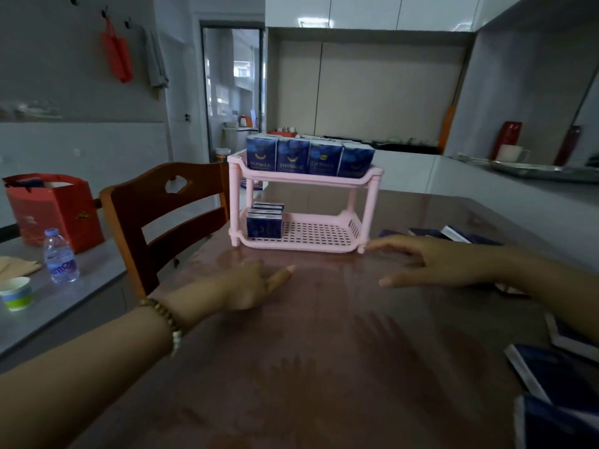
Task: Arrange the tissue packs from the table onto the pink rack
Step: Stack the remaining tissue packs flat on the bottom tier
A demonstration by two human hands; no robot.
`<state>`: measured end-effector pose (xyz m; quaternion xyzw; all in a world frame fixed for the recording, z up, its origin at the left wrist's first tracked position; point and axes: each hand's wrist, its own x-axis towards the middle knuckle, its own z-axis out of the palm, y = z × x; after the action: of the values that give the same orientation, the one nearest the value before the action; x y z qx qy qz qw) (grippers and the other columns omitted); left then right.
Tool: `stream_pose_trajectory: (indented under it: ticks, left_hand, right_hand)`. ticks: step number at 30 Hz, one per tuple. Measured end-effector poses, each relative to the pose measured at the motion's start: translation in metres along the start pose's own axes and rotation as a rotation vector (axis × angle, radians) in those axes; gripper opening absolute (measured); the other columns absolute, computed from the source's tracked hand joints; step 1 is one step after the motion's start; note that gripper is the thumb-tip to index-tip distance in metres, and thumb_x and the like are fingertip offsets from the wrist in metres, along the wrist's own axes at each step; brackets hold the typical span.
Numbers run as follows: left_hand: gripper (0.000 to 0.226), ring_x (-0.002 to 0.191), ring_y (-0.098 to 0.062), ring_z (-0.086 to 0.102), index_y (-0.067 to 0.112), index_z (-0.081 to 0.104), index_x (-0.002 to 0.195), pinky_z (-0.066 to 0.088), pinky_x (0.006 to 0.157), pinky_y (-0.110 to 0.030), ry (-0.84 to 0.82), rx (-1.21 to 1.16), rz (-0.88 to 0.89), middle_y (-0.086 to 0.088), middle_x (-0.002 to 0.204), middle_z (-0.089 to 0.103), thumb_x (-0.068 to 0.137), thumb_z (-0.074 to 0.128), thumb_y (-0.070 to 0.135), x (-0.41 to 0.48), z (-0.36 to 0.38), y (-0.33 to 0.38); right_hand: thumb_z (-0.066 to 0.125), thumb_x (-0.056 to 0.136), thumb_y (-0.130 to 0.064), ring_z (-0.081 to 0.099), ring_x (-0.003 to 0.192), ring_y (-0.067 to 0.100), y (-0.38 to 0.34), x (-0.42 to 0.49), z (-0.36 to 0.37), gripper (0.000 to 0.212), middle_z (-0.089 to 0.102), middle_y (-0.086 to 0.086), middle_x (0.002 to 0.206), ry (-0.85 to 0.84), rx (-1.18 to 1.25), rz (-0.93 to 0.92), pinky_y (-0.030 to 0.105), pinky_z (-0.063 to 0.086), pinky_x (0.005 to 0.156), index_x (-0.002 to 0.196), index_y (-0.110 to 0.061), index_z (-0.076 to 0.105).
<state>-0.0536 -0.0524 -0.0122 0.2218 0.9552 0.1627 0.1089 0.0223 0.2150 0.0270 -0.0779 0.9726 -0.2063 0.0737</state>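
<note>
A pink two-tier rack (324, 236) stands on the brown table (324, 367). Its top shelf carries a row of several dark blue tissue packs (308, 158) standing upright. On the lower shelf a few more packs (265, 220) stand at the left end; the rest of that shelf is bare. Loose packs lie on the table at the far right (453, 234) and near right (557, 377). My left hand (256, 286) hovers in front of the rack, fingers loosely curled, holding nothing. My right hand (421, 259) is spread flat beside the rack's right front leg, holding nothing.
A wooden chair (162, 218) stands at the table's left side. Further left, a grey counter holds a water bottle (60, 257), a paper cup (16, 293) and a red gift bag (52, 209). A white counter with a mug (512, 153) runs behind on the right.
</note>
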Motion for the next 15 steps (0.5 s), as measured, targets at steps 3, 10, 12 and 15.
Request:
stream_pose_trajectory:
  ticks: [3,10,12,15]
  left_hand:
    - [0.079,0.141,-0.025,0.026,0.015,0.021,0.148,0.017,0.114,-0.035,-0.028,-0.082,0.101,-0.007,0.155,0.024,0.088,0.026,0.066,-0.013,0.013,0.039]
    - [0.078,0.137,-0.016,0.033,0.018,0.021,0.148,0.023,0.104,-0.021,-0.131,-0.219,0.403,0.002,0.154,0.025,0.086,0.040,0.063,-0.034,0.052,0.123]
    - [0.079,0.136,-0.015,0.033,0.020,0.022,0.147,0.024,0.105,-0.022,-0.178,-0.238,0.454,0.004,0.154,0.025,0.084,0.044,0.063,-0.041,0.062,0.141]
    - [0.079,0.132,-0.014,0.037,0.022,0.027,0.145,0.031,0.103,-0.023,-0.232,-0.232,0.530,0.005,0.150,0.030,0.081,0.049,0.063,-0.054,0.073,0.162]
  right_hand:
    - [0.062,0.057,-0.076,0.041,0.125,0.000,0.011,-0.047,-0.002,0.065,0.034,-0.033,0.135,0.037,0.048,0.049,0.023,0.042,0.102,0.116,-0.065,0.038]
    - [0.064,0.063,-0.061,0.040,0.126,-0.003,0.036,-0.138,-0.005,0.064,0.042,-0.029,0.132,0.103,0.124,0.176,0.024,0.038,0.106,0.123,-0.050,0.046]
    - [0.066,0.064,-0.061,0.041,0.123,-0.007,0.042,-0.157,-0.002,0.061,0.043,-0.028,0.129,0.108,0.135,0.220,0.023,0.039,0.104,0.122,-0.051,0.046]
    - [0.066,0.074,-0.046,0.042,0.107,-0.018,0.050,-0.178,0.005,0.055,0.044,-0.030,0.120,0.105,0.159,0.263,0.004,0.042,0.085,0.125,-0.045,0.045]
